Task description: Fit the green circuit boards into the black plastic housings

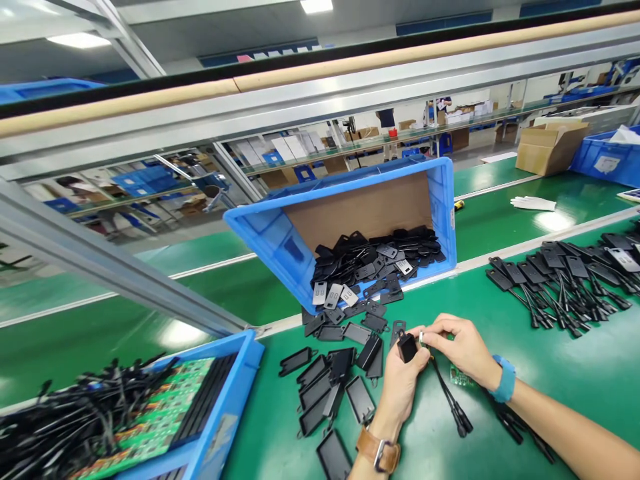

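My left hand (400, 387), with a brown strap at the wrist, is closed around a small black plastic case (407, 348). Close beside it, my right hand (463, 347), wearing a teal wristband, pinches a small pale piece (423, 339) whose kind is too small to make out. A black split cable (450, 400) with two plug ends hangs from between the hands onto the green table. Under the right hand lies a green circuit board (459, 377), partly hidden, with more black cables (515, 423) beside it. Several open black case shells (360, 400) lie left of my hands.
A tipped blue bin (340, 187) spills black flat pieces (375, 260) toward me. At the left, a blue crate (240, 373) holds cables and green boards (165, 407). Cabled black units (560, 280) are piled at the right. A metal post (125, 260) slants at the left.
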### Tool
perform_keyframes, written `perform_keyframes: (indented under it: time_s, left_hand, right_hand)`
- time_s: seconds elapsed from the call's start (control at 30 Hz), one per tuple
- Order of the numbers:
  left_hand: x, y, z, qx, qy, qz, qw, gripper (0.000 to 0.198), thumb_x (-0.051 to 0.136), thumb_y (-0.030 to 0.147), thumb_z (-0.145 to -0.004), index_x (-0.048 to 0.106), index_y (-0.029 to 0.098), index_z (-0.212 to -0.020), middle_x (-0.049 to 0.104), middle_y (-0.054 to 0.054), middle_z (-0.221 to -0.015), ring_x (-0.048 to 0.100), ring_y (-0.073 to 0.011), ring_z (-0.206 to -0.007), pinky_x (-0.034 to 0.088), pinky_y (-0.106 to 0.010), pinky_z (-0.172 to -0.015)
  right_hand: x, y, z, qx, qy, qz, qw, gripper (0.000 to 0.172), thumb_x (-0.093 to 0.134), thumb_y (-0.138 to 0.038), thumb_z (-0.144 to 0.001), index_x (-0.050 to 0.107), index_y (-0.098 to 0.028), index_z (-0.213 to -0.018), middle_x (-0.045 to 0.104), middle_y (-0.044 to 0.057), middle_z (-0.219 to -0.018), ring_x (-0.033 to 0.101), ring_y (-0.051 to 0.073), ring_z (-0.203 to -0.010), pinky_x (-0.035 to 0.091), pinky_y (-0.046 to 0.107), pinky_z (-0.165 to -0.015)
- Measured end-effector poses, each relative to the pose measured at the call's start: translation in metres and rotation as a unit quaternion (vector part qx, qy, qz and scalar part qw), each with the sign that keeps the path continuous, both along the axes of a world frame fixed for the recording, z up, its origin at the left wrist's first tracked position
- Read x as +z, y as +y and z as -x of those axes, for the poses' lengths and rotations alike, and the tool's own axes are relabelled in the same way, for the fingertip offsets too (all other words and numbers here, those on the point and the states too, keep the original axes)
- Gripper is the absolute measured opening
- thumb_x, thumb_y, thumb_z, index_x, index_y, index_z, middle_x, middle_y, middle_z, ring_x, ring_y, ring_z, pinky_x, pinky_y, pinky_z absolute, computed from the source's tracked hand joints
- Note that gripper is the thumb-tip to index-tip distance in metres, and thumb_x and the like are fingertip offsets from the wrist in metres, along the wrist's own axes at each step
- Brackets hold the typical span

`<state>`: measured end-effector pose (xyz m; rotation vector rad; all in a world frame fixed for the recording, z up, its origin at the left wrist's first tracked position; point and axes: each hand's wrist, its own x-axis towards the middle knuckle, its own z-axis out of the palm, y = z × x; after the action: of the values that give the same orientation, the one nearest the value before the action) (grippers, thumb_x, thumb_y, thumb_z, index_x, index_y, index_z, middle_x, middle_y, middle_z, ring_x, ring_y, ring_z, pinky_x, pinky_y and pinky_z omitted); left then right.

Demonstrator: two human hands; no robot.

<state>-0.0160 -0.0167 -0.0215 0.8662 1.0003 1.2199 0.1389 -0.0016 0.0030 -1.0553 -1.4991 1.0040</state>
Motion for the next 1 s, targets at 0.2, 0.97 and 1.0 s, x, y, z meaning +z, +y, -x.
perform_keyframes:
  time_s: [0.2,0.97,1.0]
  left_hand:
    - [-0.002,-0.001,0.001,-0.002,0.007,-0.004,1.000,0.058,0.089,0.042,-0.061,0.072,0.017,-0.110,0.068,-0.008,-0.094,0.059,-0.0186,-0.081,0.046,-0.030,-0.076]
    - [0.003,0.003,-0.001,0.032,-0.093,0.026,0.995,0.052,0.088,0.037,-0.066,0.071,0.016,-0.110,0.055,-0.003,-0.087,0.043,-0.0085,-0.067,0.038,-0.022,-0.057]
    - [0.004,0.003,0.000,0.032,-0.101,0.024,0.994,0.051,0.088,0.038,-0.066,0.072,0.016,-0.110,0.056,-0.003,-0.087,0.043,-0.0085,-0.067,0.038,-0.022,-0.057]
  right_hand:
    - [0.001,0.002,-0.003,0.012,-0.016,-0.023,1.000,0.018,0.068,-0.033,-0.088,0.076,-0.020,-0.079,0.065,0.002,-0.074,0.058,0.016,-0.071,0.046,0.028,-0.066]
    - [-0.025,0.051,-0.046,-0.123,-0.098,-0.001,0.988,0.022,0.053,-0.036,-0.085,0.063,-0.017,-0.078,0.064,0.002,-0.078,0.058,0.017,-0.073,0.045,0.027,-0.069]
    - [-0.028,0.061,-0.056,-0.146,-0.109,0.003,0.983,0.025,0.051,-0.037,-0.085,0.064,-0.016,-0.080,0.065,0.003,-0.078,0.058,0.018,-0.073,0.045,0.028,-0.068]
